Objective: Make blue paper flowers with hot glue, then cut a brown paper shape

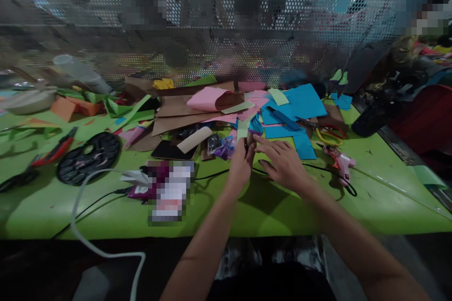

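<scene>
Green-covered table (381,216), paper heaped toward its back edge. Counted: one blue-and-purple paper piece (255,127), midway along the table between the left and right edges, upright above the hands. Left hand (243,157) — fingers curled closed, grasping the piece by its darker lower part. Right hand (282,162) — fingers loosely spread, unclenched, index fingertip at the piece's right side; contact or a slight gap, cannot tell.

Toward the right edge: one pair of scissors (332,135) with red-and-yellow handles, one pink glue gun (342,162). Toward the left edge: one black palette (88,159) with wells. Blue paper sheets (307,101) overlap behind the right hand, several, exact count unclear. One crumpled purple wrapper (225,148) lies just left of the left hand.
</scene>
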